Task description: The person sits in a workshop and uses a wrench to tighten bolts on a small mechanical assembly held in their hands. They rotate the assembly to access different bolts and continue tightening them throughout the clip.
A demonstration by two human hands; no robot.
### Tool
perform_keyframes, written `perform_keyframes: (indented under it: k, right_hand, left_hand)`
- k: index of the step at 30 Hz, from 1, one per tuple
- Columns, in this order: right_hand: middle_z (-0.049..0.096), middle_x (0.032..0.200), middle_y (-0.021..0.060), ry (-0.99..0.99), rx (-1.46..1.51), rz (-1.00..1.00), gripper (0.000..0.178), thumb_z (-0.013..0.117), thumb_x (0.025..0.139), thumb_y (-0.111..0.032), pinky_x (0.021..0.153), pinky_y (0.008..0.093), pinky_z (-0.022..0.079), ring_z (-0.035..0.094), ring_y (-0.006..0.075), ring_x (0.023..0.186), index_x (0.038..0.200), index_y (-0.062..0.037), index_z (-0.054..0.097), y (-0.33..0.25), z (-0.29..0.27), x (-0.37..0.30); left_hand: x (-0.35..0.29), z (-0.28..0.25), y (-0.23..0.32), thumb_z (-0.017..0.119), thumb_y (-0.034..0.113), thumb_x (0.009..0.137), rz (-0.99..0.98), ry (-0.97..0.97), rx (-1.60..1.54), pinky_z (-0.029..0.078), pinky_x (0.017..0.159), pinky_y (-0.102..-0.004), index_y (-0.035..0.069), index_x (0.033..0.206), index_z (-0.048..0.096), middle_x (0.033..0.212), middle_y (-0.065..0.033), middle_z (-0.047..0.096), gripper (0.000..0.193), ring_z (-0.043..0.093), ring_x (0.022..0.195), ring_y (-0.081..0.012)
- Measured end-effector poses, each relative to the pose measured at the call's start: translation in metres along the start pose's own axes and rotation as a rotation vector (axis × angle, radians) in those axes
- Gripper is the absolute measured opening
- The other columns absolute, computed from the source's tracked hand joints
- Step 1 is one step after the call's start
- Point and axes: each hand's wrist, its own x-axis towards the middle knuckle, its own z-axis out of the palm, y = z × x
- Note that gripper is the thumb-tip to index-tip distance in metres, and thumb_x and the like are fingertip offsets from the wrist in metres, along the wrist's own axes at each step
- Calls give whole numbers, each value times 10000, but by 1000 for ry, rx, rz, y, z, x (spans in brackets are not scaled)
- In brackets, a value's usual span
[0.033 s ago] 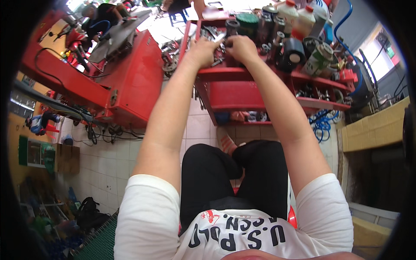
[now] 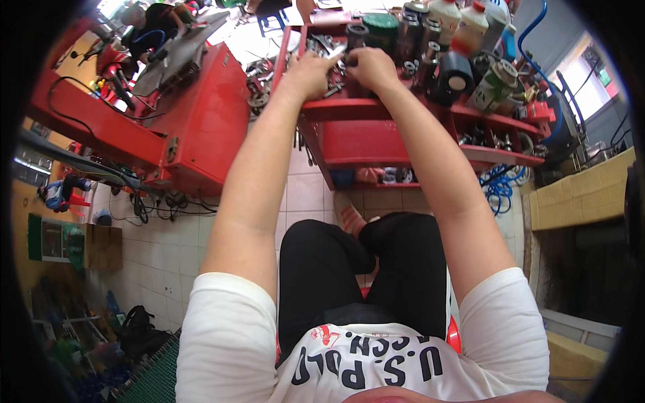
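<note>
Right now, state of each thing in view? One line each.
left hand: on the red cart's top tray, fingers among metal parts.
right hand: beside it, closed; grip unclear.
white bottles: upright, capped.
black roll: on its side.
red machine: standing at left.
blue hose: coiled on the floor.

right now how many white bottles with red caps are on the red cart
2: one white bottle at the cart's far edge, another just right of it. More may be hidden among the clutter.

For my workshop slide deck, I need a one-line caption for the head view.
Seated person's left hand and right hand pick among small metal parts on a cluttered red metal tool cart.
</note>
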Motion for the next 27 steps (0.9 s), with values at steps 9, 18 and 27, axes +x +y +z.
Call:
perform_keyframes:
  k: [9,18,27]
  right_hand:
    - [798,1002,73,-19,-41,1,234,800,814,-293,887,447,601,755,297,991,1041,-239,825,0,-5,3]
    - [799,1012,76,-27,-10,20,258,815,818,-297,884,435,599,755,295,979,1054,-194,825,-5,-8,4]
    - [800,1010,74,-19,5,-3,276,814,821,-308,899,434,600,757,296,981,1081,-214,823,3,-4,4]
  left_hand:
    - [4,-6,7,616,96,913,21,-68,-18,282,1213,-648,333,1647,395,1470,-127,617,802,477,1458,-259]
    - [7,-1,0,602,129,928,55,-33,-8,306,1191,-622,330,1630,430,1448,-144,623,750,501,1432,-265]
    - [4,1,-5,605,116,921,97,87,-119,368,1124,-577,318,1569,523,1279,-76,723,684,578,1308,-268]
